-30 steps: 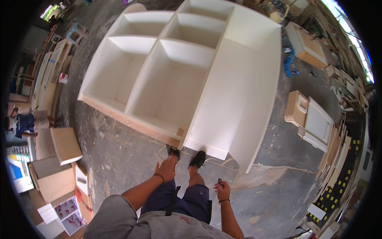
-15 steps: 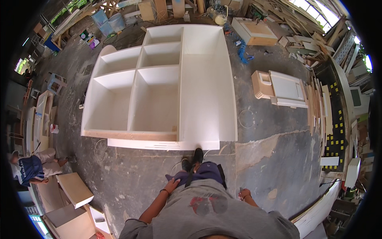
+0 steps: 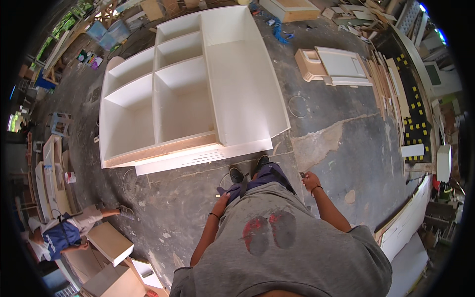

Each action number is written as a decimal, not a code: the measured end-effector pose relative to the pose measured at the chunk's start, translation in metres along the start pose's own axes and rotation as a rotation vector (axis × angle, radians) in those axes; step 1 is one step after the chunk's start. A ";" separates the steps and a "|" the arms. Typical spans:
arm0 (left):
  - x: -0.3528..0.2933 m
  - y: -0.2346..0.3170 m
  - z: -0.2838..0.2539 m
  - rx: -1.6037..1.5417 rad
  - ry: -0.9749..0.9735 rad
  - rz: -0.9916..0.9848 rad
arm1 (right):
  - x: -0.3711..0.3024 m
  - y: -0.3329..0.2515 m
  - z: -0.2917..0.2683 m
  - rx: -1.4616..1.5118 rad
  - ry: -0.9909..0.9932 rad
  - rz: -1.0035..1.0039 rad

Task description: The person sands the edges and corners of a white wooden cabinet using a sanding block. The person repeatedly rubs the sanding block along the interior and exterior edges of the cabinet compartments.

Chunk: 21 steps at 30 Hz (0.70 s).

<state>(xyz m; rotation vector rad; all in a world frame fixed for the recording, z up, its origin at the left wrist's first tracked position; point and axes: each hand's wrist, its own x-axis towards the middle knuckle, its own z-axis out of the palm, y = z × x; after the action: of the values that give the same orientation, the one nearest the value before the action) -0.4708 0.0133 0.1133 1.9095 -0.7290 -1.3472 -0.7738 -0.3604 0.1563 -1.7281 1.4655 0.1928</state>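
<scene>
My right hand (image 3: 311, 182) is out from my side with its fingers curled on a small dark object (image 3: 303, 175), too small to name. My left hand (image 3: 220, 203) hangs at my left hip against the dark blue cloth of my shorts (image 3: 267, 176); its fingers are partly hidden there. Ahead of my feet lies a large white cabinet carcass (image 3: 237, 89), its open compartments facing up. Along its near edge runs a white panel (image 3: 208, 157). Neither hand touches the cabinet.
A person (image 3: 64, 232) in a blue vest is at the lower left, beside wooden boxes (image 3: 111, 242). To the right are a white panel door (image 3: 341, 67), timber strips (image 3: 383, 84) and a black board (image 3: 415, 109) with yellow pieces. A blue hose (image 3: 278, 32) lies near the top.
My view has turned and moved closer to the cabinet. My right hand has come forward and up from my side, and my feet have shifted. The person at left has stretched a leg out.
</scene>
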 end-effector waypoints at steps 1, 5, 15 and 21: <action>0.003 0.008 0.004 -0.085 0.023 -0.082 | 0.001 0.019 0.000 -0.025 0.004 0.039; 0.026 0.004 0.017 0.057 -0.040 0.029 | -0.003 0.122 -0.014 -0.073 0.012 0.210; 0.117 0.145 0.079 0.226 -0.003 -0.301 | 0.009 0.172 -0.091 0.248 -0.095 0.432; 0.246 0.221 0.146 0.319 0.100 -0.329 | 0.067 0.205 -0.141 0.632 -0.083 0.508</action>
<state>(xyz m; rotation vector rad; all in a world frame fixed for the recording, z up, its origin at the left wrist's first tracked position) -0.5468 -0.3400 0.1134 2.4173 -0.6281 -1.3786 -0.9860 -0.4969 0.1054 -0.8256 1.6531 0.0526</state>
